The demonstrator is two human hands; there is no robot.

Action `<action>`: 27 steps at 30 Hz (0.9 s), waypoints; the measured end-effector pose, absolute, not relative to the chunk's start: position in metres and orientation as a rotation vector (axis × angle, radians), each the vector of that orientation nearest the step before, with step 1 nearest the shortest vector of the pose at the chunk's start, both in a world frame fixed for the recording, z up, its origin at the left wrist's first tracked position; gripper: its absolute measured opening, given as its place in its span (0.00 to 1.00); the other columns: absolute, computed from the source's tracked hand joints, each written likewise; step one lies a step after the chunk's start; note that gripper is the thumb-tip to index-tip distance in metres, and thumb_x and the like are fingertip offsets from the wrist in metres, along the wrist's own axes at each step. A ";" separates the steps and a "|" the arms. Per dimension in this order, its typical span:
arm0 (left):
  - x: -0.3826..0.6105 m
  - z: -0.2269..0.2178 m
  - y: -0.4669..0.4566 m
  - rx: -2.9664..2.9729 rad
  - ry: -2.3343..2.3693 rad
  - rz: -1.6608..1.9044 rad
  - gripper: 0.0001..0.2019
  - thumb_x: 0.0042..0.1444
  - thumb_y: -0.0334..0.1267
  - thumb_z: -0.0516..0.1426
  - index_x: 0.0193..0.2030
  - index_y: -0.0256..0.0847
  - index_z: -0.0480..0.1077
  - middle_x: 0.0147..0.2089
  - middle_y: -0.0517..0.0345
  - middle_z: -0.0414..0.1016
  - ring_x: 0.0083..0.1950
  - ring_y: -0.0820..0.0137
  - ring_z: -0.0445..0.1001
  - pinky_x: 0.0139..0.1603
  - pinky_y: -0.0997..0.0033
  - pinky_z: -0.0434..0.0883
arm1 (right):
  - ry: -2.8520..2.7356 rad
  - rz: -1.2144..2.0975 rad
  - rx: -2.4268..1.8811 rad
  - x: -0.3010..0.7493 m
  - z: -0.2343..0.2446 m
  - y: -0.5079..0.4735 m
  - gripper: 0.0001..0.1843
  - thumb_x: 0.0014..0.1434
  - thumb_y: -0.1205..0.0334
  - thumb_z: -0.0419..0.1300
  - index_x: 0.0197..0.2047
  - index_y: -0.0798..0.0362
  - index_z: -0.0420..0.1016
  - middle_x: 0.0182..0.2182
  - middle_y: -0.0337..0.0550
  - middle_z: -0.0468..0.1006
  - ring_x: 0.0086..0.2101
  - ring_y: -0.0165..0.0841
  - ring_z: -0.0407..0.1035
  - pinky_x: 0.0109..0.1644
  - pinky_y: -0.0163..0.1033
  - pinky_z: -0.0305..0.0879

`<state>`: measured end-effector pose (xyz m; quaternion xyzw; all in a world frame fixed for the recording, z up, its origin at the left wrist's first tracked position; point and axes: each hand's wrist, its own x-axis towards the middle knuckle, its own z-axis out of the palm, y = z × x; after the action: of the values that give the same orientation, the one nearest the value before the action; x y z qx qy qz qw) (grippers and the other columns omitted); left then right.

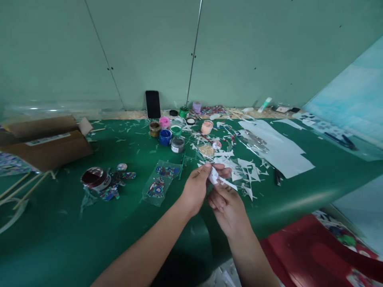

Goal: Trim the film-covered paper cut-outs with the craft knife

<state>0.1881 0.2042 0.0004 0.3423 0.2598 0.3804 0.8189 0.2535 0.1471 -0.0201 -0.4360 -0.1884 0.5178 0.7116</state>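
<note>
**A:** You are pinching a small white paper cut-out point(214, 176) between both hands, just above the green table covering point(89, 239). Your left hand point(196, 189) is closing thumb and forefinger on its upper edge; your right hand point(229, 207) is gripping it from below, fingers curled together around the lower part.

**B:** How far along does the work look?

**A:** Well underway, I would judge. Thin, sharp-cornered white paper offcuts point(245, 171) are lying scattered just beyond your hands, and a large flat white sheet with cut-away edges point(278, 149) is resting to the right. Two patterned, multicoloured shapes are sitting inside a glossy clear plastic sleeve point(160, 181) to your left, looking finished.

**B:** And what is left?

**A:** The piece you are holding is looking plain and uncoloured. The small round paint pots in blue, green, pink and brown point(167, 129) are standing open near the wall, beside an upright black phone point(153, 104).
</note>
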 end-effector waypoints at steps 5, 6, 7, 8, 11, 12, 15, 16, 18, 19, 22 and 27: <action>0.183 0.003 0.212 0.877 0.553 0.870 0.18 0.57 0.54 0.58 0.38 0.41 0.80 0.40 0.50 0.82 0.45 0.59 0.78 0.41 0.66 0.72 | -0.369 0.937 -1.096 0.256 -0.019 0.141 0.18 0.44 0.51 0.74 0.24 0.51 0.71 0.14 0.31 0.68 0.14 0.24 0.53 0.19 0.33 0.53; 0.182 0.004 0.215 0.884 0.571 0.906 0.18 0.57 0.54 0.58 0.38 0.41 0.80 0.41 0.50 0.82 0.45 0.60 0.77 0.41 0.67 0.71 | -0.371 0.929 -1.100 0.257 -0.015 0.137 0.17 0.46 0.48 0.72 0.32 0.50 0.76 0.18 0.34 0.73 0.15 0.25 0.56 0.20 0.33 0.56; 0.180 0.005 0.219 0.879 0.596 0.949 0.18 0.58 0.53 0.57 0.39 0.41 0.80 0.41 0.51 0.81 0.44 0.61 0.76 0.41 0.68 0.70 | -0.373 0.951 -1.083 0.258 -0.010 0.133 0.21 0.48 0.44 0.70 0.39 0.49 0.78 0.22 0.36 0.77 0.16 0.26 0.58 0.22 0.34 0.59; 0.178 0.006 0.223 0.864 0.625 0.996 0.18 0.58 0.53 0.57 0.40 0.41 0.80 0.41 0.52 0.81 0.43 0.63 0.76 0.40 0.69 0.69 | -0.369 1.001 -1.045 0.259 -0.005 0.128 0.24 0.49 0.40 0.67 0.44 0.48 0.79 0.26 0.39 0.79 0.18 0.27 0.60 0.23 0.36 0.62; 0.173 0.007 0.234 0.845 0.735 1.084 0.17 0.59 0.51 0.56 0.44 0.42 0.79 0.37 0.55 0.78 0.37 0.69 0.71 0.36 0.73 0.66 | -0.303 1.255 -0.851 0.258 0.011 0.114 0.30 0.52 0.32 0.60 0.45 0.47 0.81 0.37 0.46 0.81 0.26 0.32 0.68 0.30 0.40 0.69; 0.172 0.006 0.237 0.856 0.770 1.103 0.17 0.60 0.50 0.56 0.44 0.41 0.79 0.35 0.56 0.77 0.35 0.70 0.69 0.34 0.74 0.65 | -0.273 1.341 -0.786 0.256 0.014 0.110 0.29 0.53 0.33 0.59 0.43 0.47 0.82 0.40 0.47 0.81 0.30 0.34 0.70 0.32 0.40 0.70; 0.171 0.000 0.241 0.913 0.842 1.114 0.18 0.61 0.50 0.54 0.42 0.41 0.79 0.34 0.56 0.74 0.32 0.72 0.66 0.32 0.75 0.64 | -0.184 1.528 -0.583 0.248 0.020 0.103 0.18 0.56 0.40 0.61 0.37 0.44 0.82 0.37 0.42 0.80 0.33 0.33 0.71 0.32 0.37 0.70; 0.172 -0.003 0.241 0.930 0.855 1.103 0.18 0.61 0.51 0.54 0.42 0.41 0.79 0.33 0.56 0.74 0.32 0.72 0.65 0.32 0.75 0.64 | -0.158 1.566 -0.512 0.245 0.021 0.102 0.15 0.57 0.43 0.62 0.34 0.44 0.82 0.34 0.40 0.79 0.32 0.32 0.71 0.32 0.35 0.69; 0.173 -0.008 0.239 0.964 0.883 1.084 0.20 0.61 0.52 0.53 0.41 0.40 0.79 0.33 0.56 0.73 0.32 0.72 0.65 0.31 0.75 0.64 | -0.122 1.617 -0.388 0.239 0.024 0.101 0.12 0.58 0.47 0.63 0.31 0.45 0.80 0.31 0.38 0.77 0.30 0.29 0.70 0.31 0.32 0.69; 0.173 -0.010 0.238 0.980 0.895 1.079 0.20 0.61 0.52 0.53 0.41 0.40 0.79 0.33 0.56 0.73 0.32 0.72 0.65 0.31 0.75 0.64 | -0.117 1.637 -0.341 0.236 0.025 0.101 0.12 0.58 0.49 0.64 0.30 0.47 0.79 0.30 0.38 0.76 0.30 0.28 0.70 0.31 0.31 0.69; 0.174 -0.013 0.236 1.028 0.912 1.071 0.20 0.62 0.51 0.52 0.42 0.40 0.79 0.32 0.57 0.73 0.31 0.72 0.65 0.31 0.75 0.64 | -0.161 1.667 -0.260 0.232 0.028 0.101 0.13 0.60 0.50 0.63 0.32 0.51 0.79 0.30 0.38 0.77 0.31 0.26 0.72 0.33 0.29 0.69; 0.174 -0.009 0.231 1.153 0.907 1.063 0.20 0.63 0.49 0.50 0.42 0.40 0.79 0.30 0.58 0.71 0.30 0.73 0.65 0.31 0.75 0.65 | -0.381 1.538 -0.335 0.231 0.025 0.096 0.08 0.59 0.56 0.65 0.35 0.52 0.78 0.31 0.38 0.75 0.34 0.27 0.73 0.36 0.30 0.71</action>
<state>0.1738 0.2315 -0.0088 0.5008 0.3939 0.4618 0.6170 0.2314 0.0965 0.0248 -0.1499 -0.1702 0.6877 0.6897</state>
